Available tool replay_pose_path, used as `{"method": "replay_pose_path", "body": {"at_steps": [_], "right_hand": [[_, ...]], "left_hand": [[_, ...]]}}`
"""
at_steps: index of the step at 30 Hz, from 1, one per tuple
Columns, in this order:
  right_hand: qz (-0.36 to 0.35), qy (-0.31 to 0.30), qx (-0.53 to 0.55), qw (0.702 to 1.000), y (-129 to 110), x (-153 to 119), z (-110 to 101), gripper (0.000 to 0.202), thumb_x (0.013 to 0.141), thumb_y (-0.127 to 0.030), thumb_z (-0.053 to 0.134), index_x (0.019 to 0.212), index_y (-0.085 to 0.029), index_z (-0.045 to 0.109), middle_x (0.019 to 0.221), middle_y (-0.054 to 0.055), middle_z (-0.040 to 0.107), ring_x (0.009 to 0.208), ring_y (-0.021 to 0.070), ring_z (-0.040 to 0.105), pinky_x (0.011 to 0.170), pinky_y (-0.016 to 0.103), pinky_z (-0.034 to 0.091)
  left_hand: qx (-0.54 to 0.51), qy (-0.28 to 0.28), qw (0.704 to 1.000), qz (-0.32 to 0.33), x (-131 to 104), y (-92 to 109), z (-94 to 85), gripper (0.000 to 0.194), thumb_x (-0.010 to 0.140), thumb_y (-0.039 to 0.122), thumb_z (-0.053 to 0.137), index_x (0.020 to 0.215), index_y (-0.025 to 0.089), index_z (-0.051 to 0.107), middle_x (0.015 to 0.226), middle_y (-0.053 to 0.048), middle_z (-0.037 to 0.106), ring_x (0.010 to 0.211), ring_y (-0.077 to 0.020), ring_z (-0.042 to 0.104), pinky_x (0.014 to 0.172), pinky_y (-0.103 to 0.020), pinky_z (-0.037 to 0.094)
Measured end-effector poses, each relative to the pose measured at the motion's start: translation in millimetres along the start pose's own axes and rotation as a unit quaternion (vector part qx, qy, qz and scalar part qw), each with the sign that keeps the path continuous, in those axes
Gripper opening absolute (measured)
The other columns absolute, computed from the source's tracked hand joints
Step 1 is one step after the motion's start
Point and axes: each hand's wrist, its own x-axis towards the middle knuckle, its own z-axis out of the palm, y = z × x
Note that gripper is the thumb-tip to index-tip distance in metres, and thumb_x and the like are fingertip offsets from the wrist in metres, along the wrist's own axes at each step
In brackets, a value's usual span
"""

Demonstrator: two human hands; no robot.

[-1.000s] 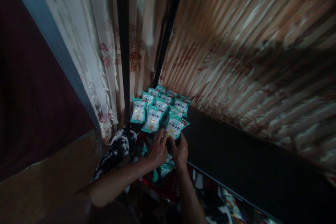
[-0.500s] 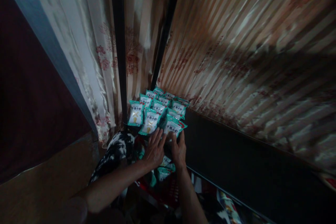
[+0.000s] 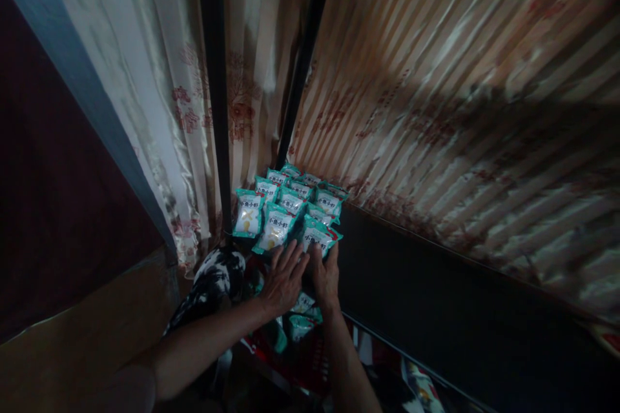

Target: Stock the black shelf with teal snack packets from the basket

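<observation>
Several green-and-white snack packets stand in rows at the left end of a dark shelf. My right hand (image 3: 326, 276) has its fingers around the lower edge of the front right packet (image 3: 317, 237). My left hand (image 3: 285, 279) lies with its fingers spread, fingertips near the lower edge of the front middle packet (image 3: 274, 230) and beside the front right one. Another packet (image 3: 248, 213) stands at the left end of the front row. Below my hands, more green packets (image 3: 301, 326) lie in a red basket (image 3: 274, 361).
The dark shelf (image 3: 436, 297) runs to the right. Two black posts (image 3: 213, 90) rise at the rows' left and back. Pleated curtains (image 3: 411, 110) hang behind. Black-and-white cloth (image 3: 217, 271) is at lower left, colourful packaging (image 3: 422, 387) below the shelf.
The view has shifted slightly. My left hand's fingers are more spread and a little lower; my right hand stays at the front right packet.
</observation>
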Motion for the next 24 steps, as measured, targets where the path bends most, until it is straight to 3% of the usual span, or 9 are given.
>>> {"method": "replay_pose_path", "body": {"at_steps": [9,16,20,24], "right_hand": [[0.029,-0.031,0.021,0.999,-2.3,4.2,-0.8,0.085,0.079,-0.065,0.042,0.144,-0.014,0.025,0.129,0.015,0.054,0.113,0.0268,0.055,0.094,0.039,0.041],[0.018,0.041,0.103,0.994,11.3,27.8,-6.5,0.082,0.084,-0.067,0.026,0.143,-0.010,0.028,0.150,0.010,0.029,0.138,0.0204,0.024,0.113,0.035,0.018],[0.045,0.038,0.151,0.987,6.4,46.5,-6.3,0.081,0.084,-0.068,0.023,0.143,-0.013,0.030,0.149,0.007,0.031,0.138,0.0196,0.027,0.113,0.035,0.018],[0.094,0.004,0.182,0.979,0.4,58.1,-4.3,0.080,0.083,-0.071,0.021,0.141,-0.018,0.036,0.143,0.006,0.042,0.131,0.0210,0.039,0.110,0.037,0.027]], "left_hand": [[0.054,0.036,0.997,0.032,3.9,-4.6,8.5,0.044,0.086,0.013,0.038,0.129,0.011,0.047,0.145,-0.012,0.039,0.141,-0.0252,0.018,0.114,-0.049,0.008],[0.054,0.051,0.997,0.038,8.5,-8.4,5.1,0.042,0.091,0.022,0.038,0.132,0.012,0.044,0.143,-0.012,0.042,0.140,-0.0232,0.022,0.115,-0.048,0.007],[0.063,0.037,0.997,0.033,12.8,-10.2,4.3,0.041,0.092,0.025,0.038,0.132,0.018,0.045,0.144,-0.009,0.041,0.139,-0.0219,0.023,0.115,-0.045,0.005],[0.065,0.037,0.996,0.039,13.6,-13.0,6.8,0.041,0.091,0.023,0.038,0.131,0.017,0.046,0.142,-0.008,0.043,0.139,-0.0211,0.024,0.115,-0.044,0.004]]}}
